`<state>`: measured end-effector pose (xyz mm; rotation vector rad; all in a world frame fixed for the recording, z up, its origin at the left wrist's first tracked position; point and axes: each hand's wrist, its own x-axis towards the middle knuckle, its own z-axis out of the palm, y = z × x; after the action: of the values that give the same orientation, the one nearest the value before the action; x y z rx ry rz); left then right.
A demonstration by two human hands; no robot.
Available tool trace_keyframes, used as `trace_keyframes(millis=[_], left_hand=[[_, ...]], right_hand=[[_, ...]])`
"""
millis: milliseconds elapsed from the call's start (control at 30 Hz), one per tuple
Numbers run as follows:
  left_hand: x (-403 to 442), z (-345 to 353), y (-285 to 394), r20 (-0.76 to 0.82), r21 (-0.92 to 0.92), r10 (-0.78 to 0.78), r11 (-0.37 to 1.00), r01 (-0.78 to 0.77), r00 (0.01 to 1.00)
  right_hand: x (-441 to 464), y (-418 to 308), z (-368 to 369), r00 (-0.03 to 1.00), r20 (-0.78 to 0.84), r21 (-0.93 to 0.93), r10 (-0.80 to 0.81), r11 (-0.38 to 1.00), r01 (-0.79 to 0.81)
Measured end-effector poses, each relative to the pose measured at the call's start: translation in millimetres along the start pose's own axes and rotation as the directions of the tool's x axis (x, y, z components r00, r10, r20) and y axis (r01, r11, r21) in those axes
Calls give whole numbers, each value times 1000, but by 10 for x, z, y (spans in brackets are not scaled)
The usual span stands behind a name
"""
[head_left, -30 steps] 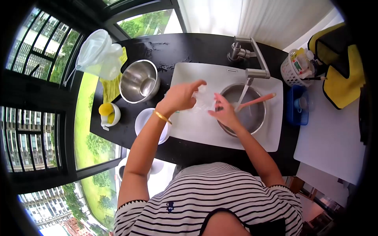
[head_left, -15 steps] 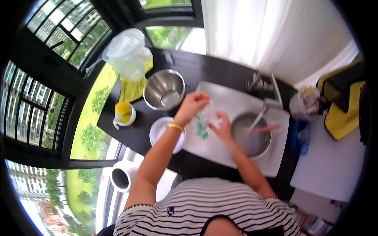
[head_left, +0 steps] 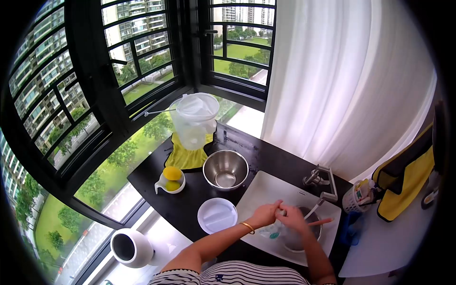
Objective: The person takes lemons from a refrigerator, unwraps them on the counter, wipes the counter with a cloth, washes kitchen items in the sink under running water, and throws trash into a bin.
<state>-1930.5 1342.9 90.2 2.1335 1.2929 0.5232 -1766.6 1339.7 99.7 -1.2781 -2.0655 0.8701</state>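
My left hand, with a gold bracelet at the wrist, and my right hand meet above the white sink. Their fingers are closed and touch each other. Something small and pale shows between them, too small to name. Below, a clear plastic piece with green print lies in the sink. A metal pot sits in the sink under my right hand, partly hidden by it. A reddish handle sticks out over the pot's right rim.
Left of the sink are a white plate, a steel bowl and a white cup with yellow fruit. A plastic strainer jug stands on a yellow cloth. The faucet rises behind the sink, beside a white basket.
My head view has tilted up, showing more window. My hands were apart around clear plastic over the sink; now they are together, closer to the pot.
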Motion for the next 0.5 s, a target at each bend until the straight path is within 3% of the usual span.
trace_keyframes(millis=[33, 100, 133, 167, 200, 267, 333, 367, 400, 500], left_hand=[[59, 62, -80, 75, -96, -115, 988, 122, 991], [-31, -32, 13, 90, -113, -41, 992, 51, 995], [-75, -63, 58, 98, -125, 13, 992, -1, 995], [-118, -42, 76, 94, -139, 25, 990, -12, 995], [-155, -17, 70, 76, -146, 87, 986, -75, 993], [-184, -77, 92, 29, -164, 154, 975, -148, 988], [-344, -140, 189, -43, -305, 216, 927, -219, 975], [-410, -178, 199, 47, -275, 193, 946, -173, 980], [-455, -160, 203, 39, -293, 209, 937, -189, 977], [-589, 8, 164, 41, -309, 227, 929, -203, 973]], right_hand=[[96, -384, -327, 962, 30, -623, -270, 748, 229], [561, -1322, -808, 993, -2, -599, 120, 795, -98], [822, -1638, -1037, 999, -31, -648, 25, 761, -39], [1122, -1846, -1252, 994, -32, -774, -105, 632, 42], [1465, -2166, -1473, 999, -28, -843, -37, 537, -4], [2019, -2717, -1865, 965, -112, -938, -239, 346, -23], [2474, -3260, -2187, 941, -241, -949, -237, 258, -179], [2525, -3574, -2218, 944, -292, -926, -154, 294, -239], [2580, -3876, -2237, 938, -339, -898, -76, 323, -299], [2955, -4273, -2432, 900, -434, -831, -48, 408, -379]])
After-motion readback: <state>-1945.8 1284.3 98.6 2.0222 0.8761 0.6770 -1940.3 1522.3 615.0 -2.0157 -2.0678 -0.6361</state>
